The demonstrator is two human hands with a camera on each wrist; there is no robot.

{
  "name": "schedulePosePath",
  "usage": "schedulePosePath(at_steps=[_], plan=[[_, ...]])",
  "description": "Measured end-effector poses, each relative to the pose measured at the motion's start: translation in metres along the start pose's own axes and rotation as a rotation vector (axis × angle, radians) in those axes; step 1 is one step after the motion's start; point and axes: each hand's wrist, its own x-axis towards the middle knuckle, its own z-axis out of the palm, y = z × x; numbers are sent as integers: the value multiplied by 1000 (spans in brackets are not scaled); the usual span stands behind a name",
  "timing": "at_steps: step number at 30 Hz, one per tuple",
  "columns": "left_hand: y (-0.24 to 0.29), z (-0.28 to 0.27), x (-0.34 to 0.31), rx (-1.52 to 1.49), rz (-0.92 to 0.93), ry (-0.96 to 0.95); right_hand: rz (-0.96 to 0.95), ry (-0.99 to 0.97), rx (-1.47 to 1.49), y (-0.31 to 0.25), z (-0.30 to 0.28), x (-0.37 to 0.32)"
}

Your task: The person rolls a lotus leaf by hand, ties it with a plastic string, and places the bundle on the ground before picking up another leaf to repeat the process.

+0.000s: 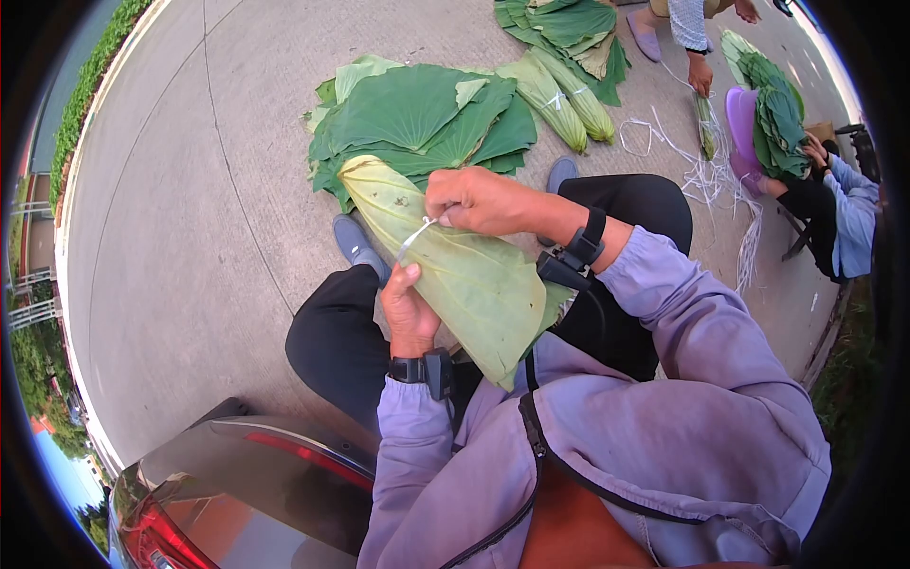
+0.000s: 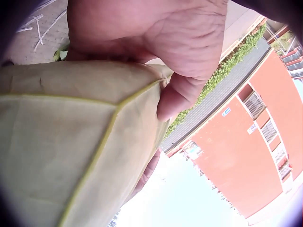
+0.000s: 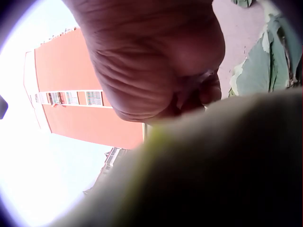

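A rolled bundle of pale green lotus leaves (image 1: 479,299) lies slanted across my lap, its narrow end pointing away from me. Around its upper part runs a white plastic string (image 1: 413,239). My left hand (image 1: 409,311) grips the bundle's left side, thumb on top close to the string; the left wrist view shows this thumb (image 2: 177,97) pressed against the veined leaf. With curled fingers, my right hand (image 1: 488,201) pinches the string's end at the bundle's right edge. In the right wrist view, the dark, blurred leaf hides much of what lies below that hand (image 3: 151,61).
Flat dark green leaves (image 1: 408,114) are stacked on the concrete ahead, beside tied bundles (image 1: 550,100). Loose white strings (image 1: 706,180) lie to the right, near two other people handling leaves. A car (image 1: 246,484) stands close at my lower left.
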Motion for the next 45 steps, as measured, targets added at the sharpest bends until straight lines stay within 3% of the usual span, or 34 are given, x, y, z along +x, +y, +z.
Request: schedulePosePath(at_steps=[12, 18, 24, 36, 45], plan=[[-1, -3, 1, -2, 2, 3, 38, -1, 155, 8, 3, 3], [1, -7, 0, -53, -23, -29, 202, -106, 391, 6, -4, 2], [-1, -10, 0, -47, -13, -43, 196, -195, 315, 4, -7, 3], [-1, -7, 0, -16, 7, -44, 57, 46, 6, -7, 5, -1], [-4, -11, 0, -52, -12, -23, 222, -72, 233, -13, -1, -1]])
